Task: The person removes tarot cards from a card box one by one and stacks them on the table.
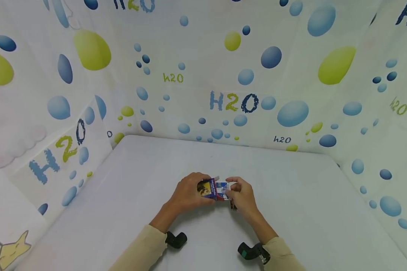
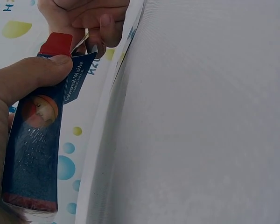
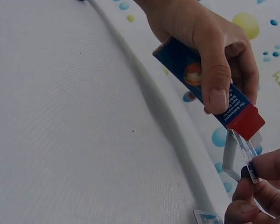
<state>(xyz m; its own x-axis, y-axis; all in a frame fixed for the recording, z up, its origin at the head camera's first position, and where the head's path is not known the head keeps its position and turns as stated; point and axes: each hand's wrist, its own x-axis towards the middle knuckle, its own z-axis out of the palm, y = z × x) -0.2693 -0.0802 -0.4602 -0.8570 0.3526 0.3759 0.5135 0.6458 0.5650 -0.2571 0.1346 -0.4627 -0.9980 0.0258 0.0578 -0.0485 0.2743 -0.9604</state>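
A blue tarot deck box (image 1: 207,189) with a yellow picture is gripped by my left hand (image 1: 188,192), thumb along one narrow side. "Universal Waite" is printed on its lid flap (image 2: 78,73). The box lies tilted, its end undone and a red side flap (image 3: 247,122) sticking out. Thin cards (image 1: 222,190) poke partly out of that end. My right hand (image 1: 245,197) pinches their outer edge between thumb and fingers; how many it holds cannot be told. Below the right hand, another card (image 1: 233,205) is partly visible, and the right wrist view shows a card corner (image 3: 208,218) on the table.
Both hands work over a white-covered table (image 1: 308,210). Behind and beside it hangs a white curtain (image 1: 203,56) with blue and green drops and "H2O" lettering. Dark wrist cameras (image 1: 176,240) are strapped at both sleeves.
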